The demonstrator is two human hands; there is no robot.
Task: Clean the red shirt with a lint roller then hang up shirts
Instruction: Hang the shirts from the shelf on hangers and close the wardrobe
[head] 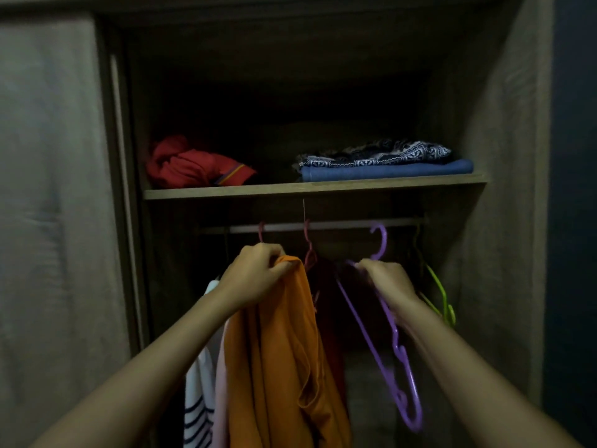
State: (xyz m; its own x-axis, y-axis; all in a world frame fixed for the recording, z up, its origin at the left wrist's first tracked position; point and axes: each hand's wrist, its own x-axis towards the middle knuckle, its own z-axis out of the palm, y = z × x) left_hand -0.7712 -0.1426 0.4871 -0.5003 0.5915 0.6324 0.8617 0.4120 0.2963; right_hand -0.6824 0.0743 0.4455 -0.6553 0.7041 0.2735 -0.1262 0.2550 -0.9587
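Note:
My left hand (255, 276) grips the top of an orange shirt (284, 367) that hangs down just below the wardrobe rail (323, 226). My right hand (387, 279) holds a purple plastic hanger (397, 350) tilted down to the right, its hook (381, 237) close to the rail. A dark red garment (329, 318) hangs between both hands on a pink hanger (308, 250). A crumpled red garment (193, 166) lies on the shelf above at the left. No lint roller is in view.
A striped white garment (198, 399) and a pale pink one (221, 383) hang left of the orange shirt. Green hangers (442, 295) hang at the right end of the rail. Folded blue and patterned cloths (384, 163) lie on the shelf (307, 189). A sliding door (48, 189) stands at left.

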